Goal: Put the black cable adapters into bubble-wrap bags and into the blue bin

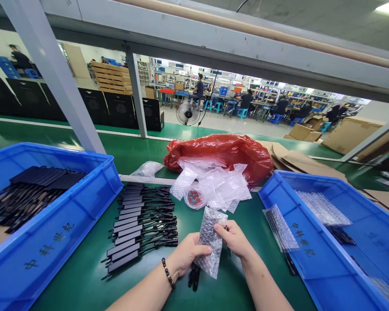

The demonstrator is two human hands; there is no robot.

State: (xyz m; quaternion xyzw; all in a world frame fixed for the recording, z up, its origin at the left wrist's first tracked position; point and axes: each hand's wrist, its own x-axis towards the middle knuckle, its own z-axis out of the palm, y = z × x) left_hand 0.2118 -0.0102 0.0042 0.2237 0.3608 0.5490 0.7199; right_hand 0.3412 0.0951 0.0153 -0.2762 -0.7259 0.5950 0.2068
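Note:
My left hand (187, 255) is closed around the lower part of a clear bubble-wrap bag (210, 242). A black cabled part (193, 276) pokes out below the bag. My right hand (234, 239) pinches the bag's upper right edge, fingers closed. Both hands hover over the green table (84, 280). Just left of them lies a row of several flat black parts with cables (142, 226).
A blue bin (94, 196) at left holds several more black parts. A blue bin (306, 252) at right holds bubble-wrapped parts, one draped over its rim. Loose bubble bags (214, 183) and a red plastic bag (223, 153) lie behind. Workers sit far off.

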